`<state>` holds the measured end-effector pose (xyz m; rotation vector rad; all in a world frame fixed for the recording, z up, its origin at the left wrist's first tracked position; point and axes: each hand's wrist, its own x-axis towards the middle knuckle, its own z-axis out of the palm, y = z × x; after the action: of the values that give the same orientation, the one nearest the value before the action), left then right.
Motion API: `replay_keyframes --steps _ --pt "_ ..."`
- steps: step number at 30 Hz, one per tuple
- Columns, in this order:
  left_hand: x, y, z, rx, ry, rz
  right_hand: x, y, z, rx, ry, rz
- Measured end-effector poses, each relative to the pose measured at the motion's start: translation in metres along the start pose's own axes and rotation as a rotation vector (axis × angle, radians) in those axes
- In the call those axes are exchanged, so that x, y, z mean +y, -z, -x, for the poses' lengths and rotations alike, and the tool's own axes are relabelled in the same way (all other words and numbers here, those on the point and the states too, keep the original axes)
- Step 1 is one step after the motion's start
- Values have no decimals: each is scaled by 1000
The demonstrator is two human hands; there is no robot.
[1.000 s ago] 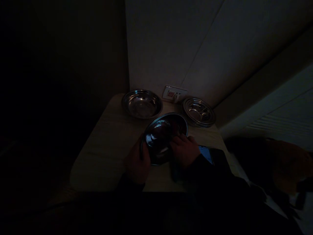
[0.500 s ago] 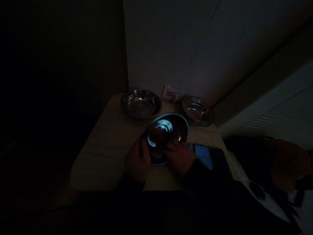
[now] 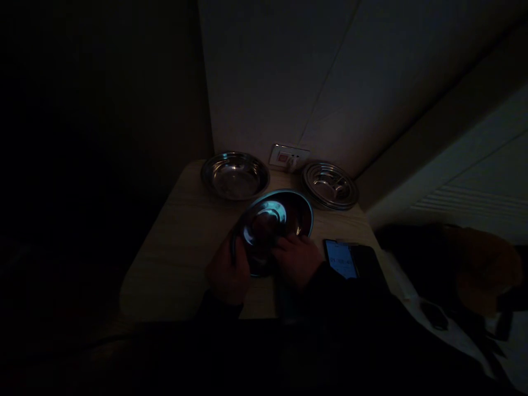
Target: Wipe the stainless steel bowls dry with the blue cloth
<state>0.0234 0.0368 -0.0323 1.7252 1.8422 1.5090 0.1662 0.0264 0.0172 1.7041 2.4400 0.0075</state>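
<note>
The scene is very dark. A shiny metal bowl (image 3: 303, 212) is tilted over the front of the table, its inside catching a bluish light. My left hand (image 3: 229, 272) grips its left rim, thumb on the inner side and fingers underneath. Inside the lower right part of the bowl, my right hand (image 3: 297, 258) presses with bent fingers against the metal. A dark bluish cloth (image 3: 286, 300) seems to hang below that hand; its upper part is hidden in the fingers.
Another metal bowl (image 3: 235, 179) sits at the back left. A stack of metal divided plates (image 3: 330, 186) stands at the back right, near a wall socket (image 3: 289, 157) with a plug. A lit phone (image 3: 341, 259) lies right of my hands on the wooden table (image 3: 165, 247).
My right hand has shifted slightly left inside the bowl, and the bluish cloth now hangs below it instead of showing at its right. The view has moved a little.
</note>
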Motion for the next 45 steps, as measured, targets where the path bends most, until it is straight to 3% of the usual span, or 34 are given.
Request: replay_keyframes --steps 4,10,18,22,25,31,37,42,45 --pt "1 -1 0 15 -7 11 0 1 -1 -18 -55 3" --pt "-2 2 -2 0 41 4 -41 -14 -14 125 33 -430" --pt "-2 2 -2 18 58 -38 -4 0 0 3 51 -80" --pt "-1 2 -5 -47 121 -4 -28 -8 -19 94 100 -281" --pt "-3 3 -7 -18 212 -27 -40 -11 -27 183 106 -427" --pt "-4 1 -8 27 183 -32 -9 -3 -4 -13 147 -151" --pt "-5 2 -9 2 180 -42 -19 -5 -12 80 177 -183" --pt "-5 1 -9 12 142 -33 -7 -8 -4 43 182 -139" --pt "-4 1 -10 -7 153 -13 -14 -11 -13 92 165 -221"
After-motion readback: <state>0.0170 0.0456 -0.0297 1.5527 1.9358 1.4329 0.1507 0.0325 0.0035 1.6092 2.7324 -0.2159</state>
